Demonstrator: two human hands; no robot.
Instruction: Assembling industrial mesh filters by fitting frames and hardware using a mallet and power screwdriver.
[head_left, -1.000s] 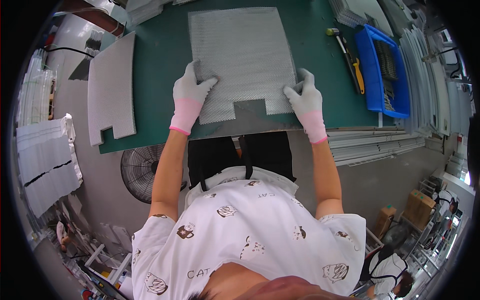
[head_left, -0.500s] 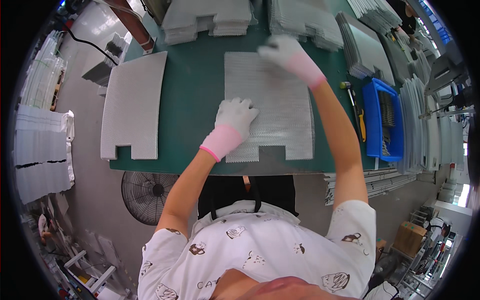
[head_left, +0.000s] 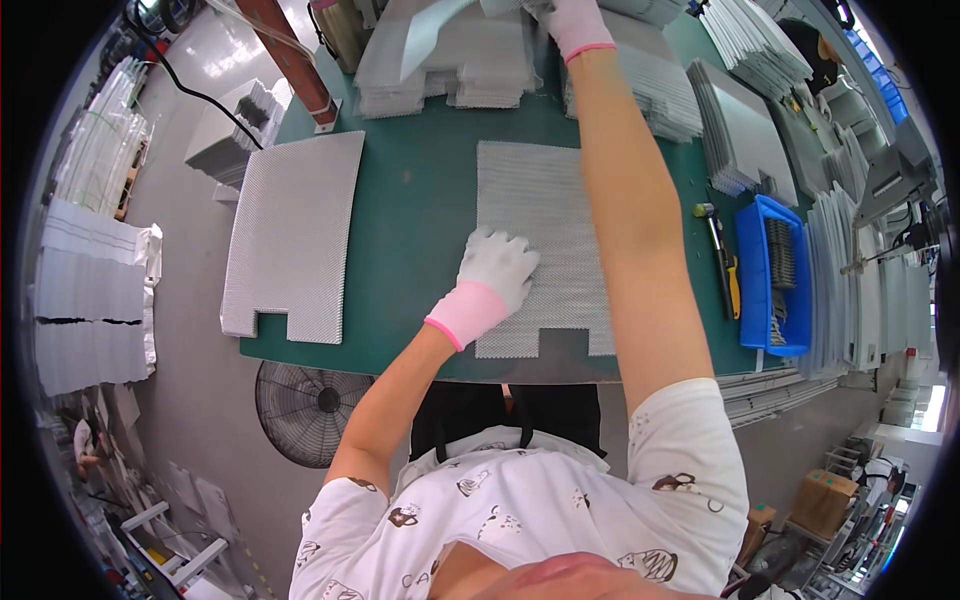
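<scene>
Beneath gloved left hand point(head_left: 496, 268): notched mesh sheet point(head_left: 560, 235).

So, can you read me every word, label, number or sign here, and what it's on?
White shirt: a few dark letters near the collar, among small drawings; I won't copy them out.
Mesh panel under the left hand: no writing visible.
Blue bin, cardboard box: any marking is too small to read.
</scene>
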